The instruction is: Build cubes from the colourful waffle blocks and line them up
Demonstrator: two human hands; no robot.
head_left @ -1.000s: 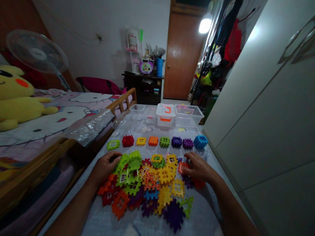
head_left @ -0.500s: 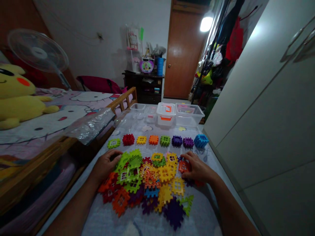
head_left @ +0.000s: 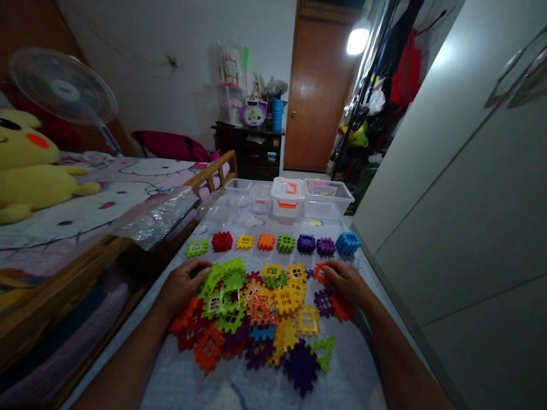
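Observation:
A heap of coloured interlocking plastic pieces lies in front of me, with yellow pieces (head_left: 287,300) in the middle. My left hand (head_left: 185,283) rests at the heap's left edge against the light green pieces (head_left: 222,279); its thumb and fingers are apart. At the upper right of the heap, my right hand (head_left: 347,280) has its fingers on an orange window piece (head_left: 319,272). Below that hand lie a purple piece (head_left: 323,303) and a red-orange piece (head_left: 342,307). Nearest to me is a dark purple square (head_left: 301,367).
Behind the heap runs a row of small stacks, from a light green one (head_left: 197,247) to a blue one (head_left: 348,243). Clear plastic boxes (head_left: 327,196) and a lidded box (head_left: 288,198) stand farther back. A wooden bed rail (head_left: 213,171) borders the left, cabinets (head_left: 465,199) the right.
My right hand has moved slightly up and right with the orange window piece, uncovering the purple and red-orange pieces. My left hand has hardly moved.

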